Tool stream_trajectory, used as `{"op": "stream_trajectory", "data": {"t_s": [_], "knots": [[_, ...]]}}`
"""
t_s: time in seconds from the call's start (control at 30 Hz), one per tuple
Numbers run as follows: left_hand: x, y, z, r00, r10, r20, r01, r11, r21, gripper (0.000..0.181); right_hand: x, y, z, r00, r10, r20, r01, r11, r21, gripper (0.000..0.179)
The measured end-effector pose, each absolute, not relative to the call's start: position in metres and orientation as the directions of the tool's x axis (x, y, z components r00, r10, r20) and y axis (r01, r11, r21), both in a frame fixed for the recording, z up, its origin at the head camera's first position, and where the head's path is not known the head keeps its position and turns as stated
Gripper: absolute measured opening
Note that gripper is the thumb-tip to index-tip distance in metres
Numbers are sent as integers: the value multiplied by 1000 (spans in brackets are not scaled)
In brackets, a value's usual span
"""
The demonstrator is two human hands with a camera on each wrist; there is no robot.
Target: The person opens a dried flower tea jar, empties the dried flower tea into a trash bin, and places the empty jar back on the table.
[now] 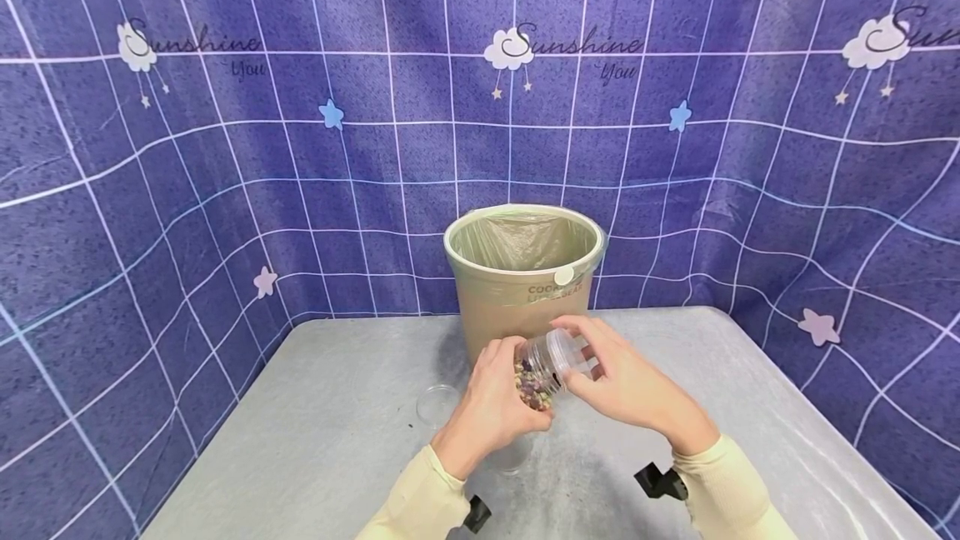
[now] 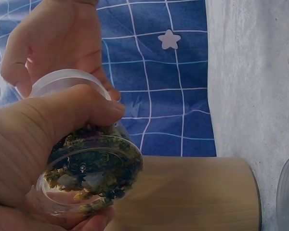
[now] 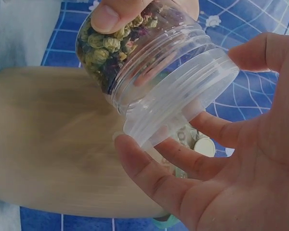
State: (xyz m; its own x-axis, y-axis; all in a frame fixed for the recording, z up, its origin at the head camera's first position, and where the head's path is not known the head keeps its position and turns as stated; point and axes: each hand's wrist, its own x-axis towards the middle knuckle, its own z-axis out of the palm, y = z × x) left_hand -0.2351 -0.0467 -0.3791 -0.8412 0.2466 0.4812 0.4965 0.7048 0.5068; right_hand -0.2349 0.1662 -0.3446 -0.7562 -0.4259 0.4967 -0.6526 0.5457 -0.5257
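Note:
My left hand (image 1: 495, 402) grips a clear jar (image 3: 149, 57) of dried flower buds, which lies tilted with its mouth toward the right. The buds (image 3: 106, 43) are yellow-green and dark purple, gathered toward the jar's base. At the mouth is a translucent screw lid (image 3: 183, 96); whether its threads are engaged I cannot tell. The thumb and fingers of my right hand (image 1: 618, 373) pinch the lid's rim. In the left wrist view, the round base of the jar (image 2: 91, 178) faces the camera, with my left thumb across its side.
A beige bin (image 1: 495, 315) with a pale green liner (image 1: 525, 240) stands just behind the hands. On the grey table (image 1: 337, 440) lies a clear round lid (image 1: 437, 407), left of my left hand. Another clear round item (image 1: 510, 458) is partly hidden below that hand. A blue gridded curtain (image 1: 375, 148) surrounds the table.

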Motion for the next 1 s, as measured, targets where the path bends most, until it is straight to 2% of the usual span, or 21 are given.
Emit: {"op": "stream_trajectory", "data": {"t_s": [0.3,0.7,1.0], "knots": [[-235,-50,-376,-845,235,480,491,694,526,87,-238,168,-343,-748,-423,512,-661,547,-514,58],[-236,-50,-375,-851,228,473,485,686,542,86,-235,174,-340,-772,-387,505,-626,603,-495,58],[-235,-50,-374,-863,214,458,467,686,559,86,-233,186,-339,-766,-379,519,-620,649,-441,57]]}}
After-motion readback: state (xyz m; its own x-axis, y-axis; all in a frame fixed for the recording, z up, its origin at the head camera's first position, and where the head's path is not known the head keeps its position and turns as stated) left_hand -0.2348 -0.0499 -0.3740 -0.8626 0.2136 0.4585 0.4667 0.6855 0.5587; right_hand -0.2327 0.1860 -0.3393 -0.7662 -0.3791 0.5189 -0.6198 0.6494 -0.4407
